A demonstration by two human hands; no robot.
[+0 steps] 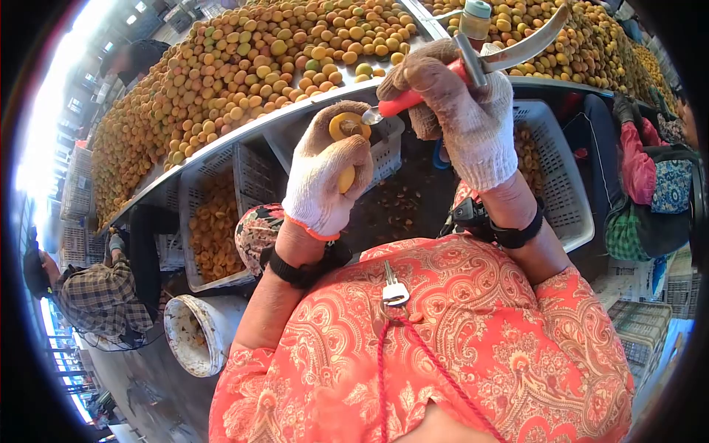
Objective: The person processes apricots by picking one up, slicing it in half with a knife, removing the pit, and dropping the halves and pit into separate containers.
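My left hand [329,166], in a stained white glove, is closed around a cut yellow-orange fruit [348,127] whose brown centre faces up. A second piece of yellow fruit [346,179] shows between its lower fingers. My right hand [461,111], also gloved, grips a red-handled tool [402,102]. The tool's small metal tip touches or nearly touches the edge of the fruit. A curved metal blade [528,48] with a short metal tube sticks out above the right hand; how it is attached is partly hidden by the fingers.
A metal-edged table [244,131] bears heaped fruit, with a lidded jar [475,21] on it. Below are crates of fruit pieces [192,255] [580,199] and a white bucket [221,332]. One person [100,295] is at left, another [642,177] at right.
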